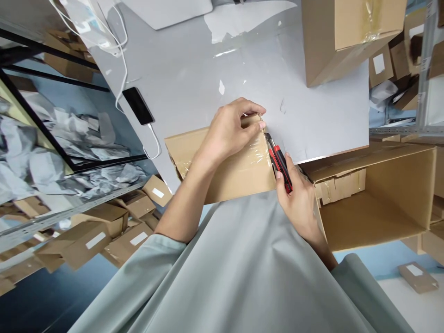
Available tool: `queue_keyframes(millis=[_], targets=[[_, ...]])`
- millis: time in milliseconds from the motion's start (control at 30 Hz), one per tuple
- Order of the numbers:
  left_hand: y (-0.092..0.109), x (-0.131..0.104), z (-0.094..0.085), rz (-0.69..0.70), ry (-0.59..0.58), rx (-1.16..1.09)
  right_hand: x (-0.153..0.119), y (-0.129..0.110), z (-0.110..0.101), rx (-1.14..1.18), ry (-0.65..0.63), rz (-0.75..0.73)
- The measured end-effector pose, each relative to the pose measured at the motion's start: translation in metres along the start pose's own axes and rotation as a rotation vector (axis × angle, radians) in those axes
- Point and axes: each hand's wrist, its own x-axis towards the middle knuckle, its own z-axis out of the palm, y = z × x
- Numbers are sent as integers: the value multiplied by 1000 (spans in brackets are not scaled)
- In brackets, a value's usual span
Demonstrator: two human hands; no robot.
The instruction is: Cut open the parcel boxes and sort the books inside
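Note:
A brown cardboard box (243, 173) with clear tape at its ends lies at the table's near edge, against my front. My left hand (236, 127) reaches over it, with thumb and fingertips closed on the box's far right corner. My right hand (298, 199) grips a red and black utility knife (280, 167). The knife's front end points up and left along the right end of the box, close to the taped edge. Whether the blade is in the tape I cannot tell.
On the grey table (256, 92) stand a large carton (321, 46) at back right and a phone (138, 105) with a white cable at left. An open carton (374, 212) is at my right. Shelves with bagged parcels (45, 162) and small boxes (86, 243) line the left.

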Motion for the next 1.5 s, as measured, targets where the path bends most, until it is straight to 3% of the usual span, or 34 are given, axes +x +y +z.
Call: queue_keyframes(millis=[167, 467, 667, 833, 967, 1267, 1333, 1400, 1500], targets=[[0, 1, 2, 16, -3, 2, -9, -23, 1, -195, 13, 48], [-24, 5, 19, -32, 73, -169, -13, -47, 1, -311, -38, 145], [-20, 6, 19, -58, 79, -209, -3, -60, -5, -453, -39, 106], [-10, -1, 18, -11, 30, -77, -32, -72, -11, -552, -43, 119], [-11, -8, 25, 24, 23, -124, -54, -77, -15, -628, -55, 183], [-24, 3, 33, 28, 93, -219, -90, -60, -32, -665, -130, 144], [-16, 1, 24, 44, 100, -188, -93, -52, -41, -580, -59, 104], [-4, -12, 9, 76, 124, -127, -83, -36, -49, -475, 98, 114], [14, -56, -17, 87, 257, 13, -34, 13, -43, -283, 348, 198]])
